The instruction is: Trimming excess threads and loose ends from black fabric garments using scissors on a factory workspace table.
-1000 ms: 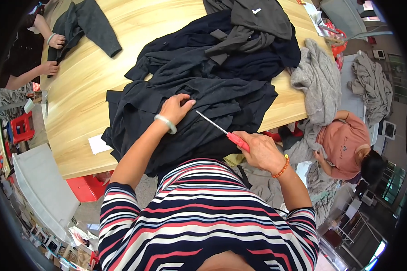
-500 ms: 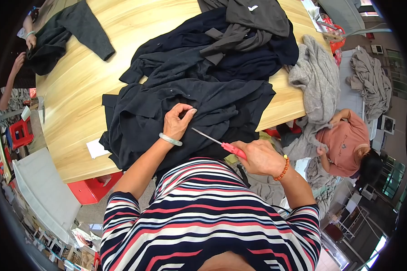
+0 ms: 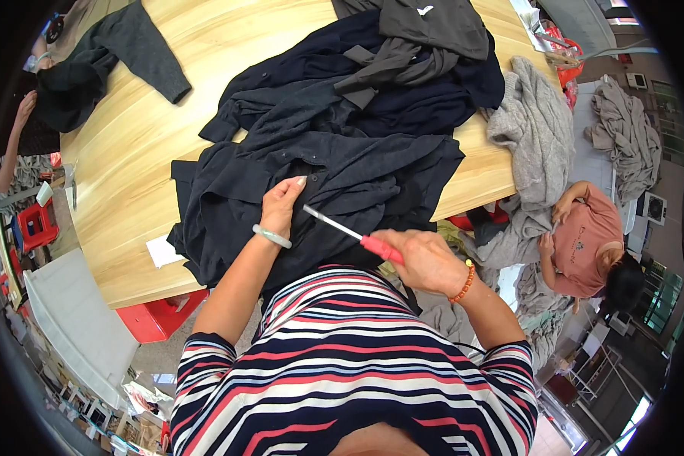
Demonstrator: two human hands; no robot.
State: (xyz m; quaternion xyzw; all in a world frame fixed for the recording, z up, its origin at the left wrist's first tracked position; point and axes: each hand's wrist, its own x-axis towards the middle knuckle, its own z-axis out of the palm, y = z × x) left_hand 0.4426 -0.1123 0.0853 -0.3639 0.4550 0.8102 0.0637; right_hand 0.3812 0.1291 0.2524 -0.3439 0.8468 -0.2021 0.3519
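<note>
A dark charcoal garment (image 3: 228,182) with small buttons is spread along the near side of the table. My left hand (image 3: 282,199), with a pale bangle at the wrist, pinches the garment's edge between thumb and fingertips, beside a button (image 3: 315,178). My right hand (image 3: 427,262), wearing an orange bead bracelet, is closed round the red handle of a screwdriver-like tool (image 3: 340,226). Its slim metal shaft points up and left across the garment, the tip just right of my left hand. Whether the tip touches the cloth I cannot tell.
Navy and brown-grey garments (image 3: 437,30) are heaped farther back on the wooden table (image 3: 118,220). Grey knitwear (image 3: 536,137) hangs over its right edge, near a seated co-worker (image 3: 589,235). Another person's hand (image 3: 26,108) is by a dark garment at far left. A red stool (image 3: 156,315) stands below.
My left hand has moved slightly left and toward me. My right hand has shifted left, bringing the tool tip farther up and left. The co-worker on the right has drawn their hands closer together.
</note>
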